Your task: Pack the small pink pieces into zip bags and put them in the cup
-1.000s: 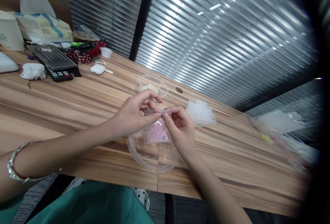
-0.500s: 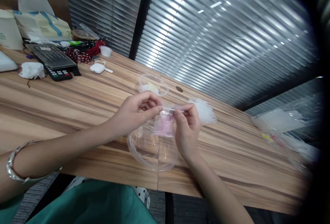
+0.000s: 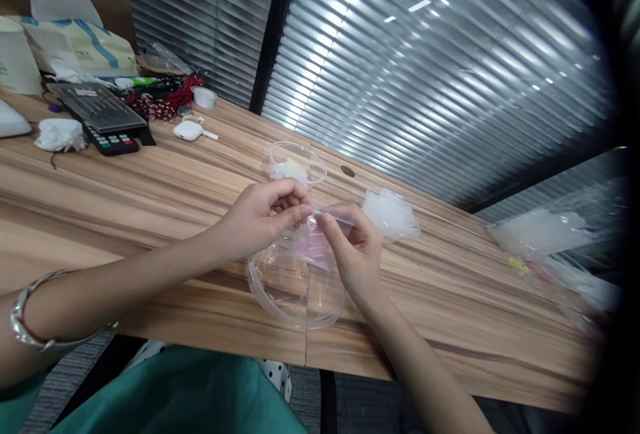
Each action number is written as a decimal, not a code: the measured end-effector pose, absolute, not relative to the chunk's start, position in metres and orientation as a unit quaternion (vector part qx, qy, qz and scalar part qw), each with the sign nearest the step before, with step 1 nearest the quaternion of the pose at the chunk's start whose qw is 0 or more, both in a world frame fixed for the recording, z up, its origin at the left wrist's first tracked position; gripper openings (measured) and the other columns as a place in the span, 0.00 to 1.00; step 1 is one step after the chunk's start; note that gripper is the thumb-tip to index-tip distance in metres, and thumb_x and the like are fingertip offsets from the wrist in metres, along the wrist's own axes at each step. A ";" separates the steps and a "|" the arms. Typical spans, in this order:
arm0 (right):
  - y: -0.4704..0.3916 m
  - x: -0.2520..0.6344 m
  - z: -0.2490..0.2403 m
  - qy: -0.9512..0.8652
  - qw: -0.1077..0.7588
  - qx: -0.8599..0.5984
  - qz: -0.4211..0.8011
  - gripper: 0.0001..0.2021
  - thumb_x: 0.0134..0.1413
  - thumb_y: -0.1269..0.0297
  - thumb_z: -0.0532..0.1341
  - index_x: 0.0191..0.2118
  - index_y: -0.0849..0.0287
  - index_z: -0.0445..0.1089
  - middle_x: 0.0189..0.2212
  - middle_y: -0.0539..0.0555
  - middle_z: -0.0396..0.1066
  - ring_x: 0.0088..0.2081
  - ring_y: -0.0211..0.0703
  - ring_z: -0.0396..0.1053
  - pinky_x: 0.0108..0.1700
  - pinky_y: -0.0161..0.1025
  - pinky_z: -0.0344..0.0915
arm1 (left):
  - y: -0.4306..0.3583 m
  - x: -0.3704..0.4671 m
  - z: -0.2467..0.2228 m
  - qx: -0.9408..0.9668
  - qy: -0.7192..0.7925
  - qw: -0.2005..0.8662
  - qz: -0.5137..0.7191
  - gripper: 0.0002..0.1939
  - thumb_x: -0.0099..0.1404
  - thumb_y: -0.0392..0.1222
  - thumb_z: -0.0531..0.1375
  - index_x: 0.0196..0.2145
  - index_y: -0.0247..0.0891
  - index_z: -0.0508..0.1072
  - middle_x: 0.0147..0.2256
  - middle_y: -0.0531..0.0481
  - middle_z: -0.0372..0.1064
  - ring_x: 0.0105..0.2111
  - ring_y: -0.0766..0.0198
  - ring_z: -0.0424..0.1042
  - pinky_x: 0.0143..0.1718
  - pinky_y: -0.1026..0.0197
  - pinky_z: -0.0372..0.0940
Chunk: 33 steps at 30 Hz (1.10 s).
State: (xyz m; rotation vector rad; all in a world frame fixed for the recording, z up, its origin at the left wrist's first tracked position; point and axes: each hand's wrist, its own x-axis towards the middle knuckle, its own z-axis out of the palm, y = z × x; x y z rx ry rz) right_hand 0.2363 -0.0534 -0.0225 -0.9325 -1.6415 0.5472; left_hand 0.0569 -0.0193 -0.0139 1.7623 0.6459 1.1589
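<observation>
Small clear plastic bag with pink contents [image 3: 316,247] pinched above the table [image 3: 200,194]

The bag hangs over a large, round, clear plastic container [image 3: 280,319], whose walls let the wood grain show through. Beyond the hands, a smaller round clear plastic tub [image 3: 293,143] holds white and pale yellow pieces [image 3: 291,169]. A pile of translucent white plastic bags [image 3: 390,213] lies just past the right hand [image 3: 357,254].

The large container sits near the table's front edge, across a seam in the wood. Tabletop stretches out on either side of it, beneath and beyond both forearms.

The left hand [image 3: 267,216] has thumb and forefinger closed together at the bag's upper strip, its other fingers curled. The right hand clamps the same strip between thumb and forefinger. Their fingertips are just beside each other.
</observation>
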 end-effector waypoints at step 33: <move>-0.055 0.238 -0.022 -0.717 0.516 -0.391 0.258 0.09 0.66 0.63 0.59 0.33 0.55 0.71 0.27 0.44 0.68 0.30 0.30 0.65 0.33 0.30 0.60 | -0.021 0.054 -0.005 0.785 0.265 0.385 0.407 0.15 0.68 0.45 0.58 0.27 0.33 0.72 0.24 0.54 0.65 0.27 0.70 0.64 0.29 0.65 0.57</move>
